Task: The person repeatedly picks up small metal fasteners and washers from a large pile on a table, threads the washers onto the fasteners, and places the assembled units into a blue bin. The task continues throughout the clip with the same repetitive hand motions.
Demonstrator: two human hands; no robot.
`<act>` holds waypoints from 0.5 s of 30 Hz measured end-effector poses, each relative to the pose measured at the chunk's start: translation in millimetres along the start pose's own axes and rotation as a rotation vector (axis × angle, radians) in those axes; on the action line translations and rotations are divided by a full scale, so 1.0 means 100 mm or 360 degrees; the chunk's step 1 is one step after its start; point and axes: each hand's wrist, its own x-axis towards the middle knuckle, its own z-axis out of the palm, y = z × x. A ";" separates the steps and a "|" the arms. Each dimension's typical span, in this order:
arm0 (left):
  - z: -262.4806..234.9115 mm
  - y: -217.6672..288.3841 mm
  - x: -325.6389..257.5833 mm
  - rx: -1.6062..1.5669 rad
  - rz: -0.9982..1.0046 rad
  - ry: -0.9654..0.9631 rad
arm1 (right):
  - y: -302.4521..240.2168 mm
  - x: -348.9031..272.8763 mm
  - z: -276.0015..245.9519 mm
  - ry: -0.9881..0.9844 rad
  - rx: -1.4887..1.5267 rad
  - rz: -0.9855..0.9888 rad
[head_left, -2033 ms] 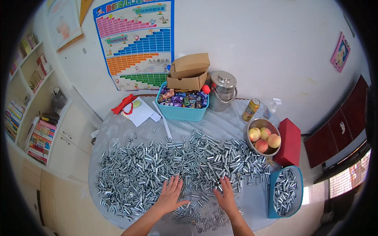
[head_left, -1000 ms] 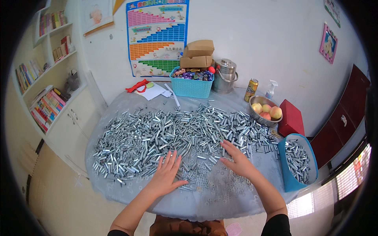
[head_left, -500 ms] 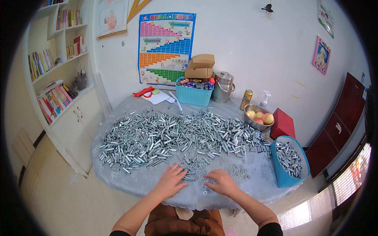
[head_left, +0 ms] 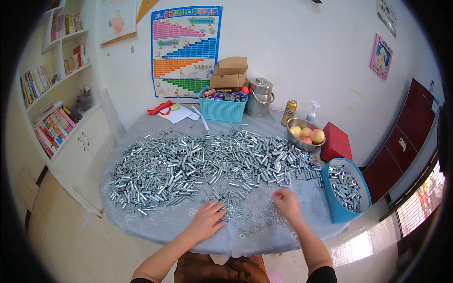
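Note:
A wide heap of shiny metal bolts or sleeves [head_left: 203,162] covers the round grey table [head_left: 141,221]. Small flat washers [head_left: 252,221] lie scattered near the front edge. My left hand [head_left: 207,219] rests flat, fingers spread, on the washers at the heap's near side. My right hand [head_left: 287,203] hovers over the washers to the right, fingers curled and blurred; whether it holds a piece I cannot tell. A blue bin [head_left: 347,191] with more metal pieces stands at the table's right edge.
At the back stand a turquoise basket [head_left: 222,106] with cardboard boxes on top, a steel pot [head_left: 260,98], a can [head_left: 289,112], a spray bottle [head_left: 311,113], a bowl of fruit [head_left: 306,135] and a red box [head_left: 336,141]. Bookshelves [head_left: 52,118] line the left wall.
The view has pulled back and risen. My right hand has shifted rightward toward the blue bin; my left hand stays flat on the washers near the front edge.

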 end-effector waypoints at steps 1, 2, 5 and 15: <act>0.03 0.01 0.02 0.0010 0.0060 -0.0043 | 0.28 0.04 -0.13 0.0135 -0.0086 -0.0019; 0.05 0.02 0.05 0.0018 0.0122 -0.0082 | 0.55 0.06 -0.26 0.0272 -0.0175 -0.0040; 0.16 0.10 0.15 0.0025 0.0217 -0.0203 | 0.97 0.05 -0.61 0.0437 -0.0349 0.0015; 0.51 0.18 0.37 0.0234 0.0240 -0.0391 | 0.23 -0.33 -0.34 -0.0305 0.0132 -0.0491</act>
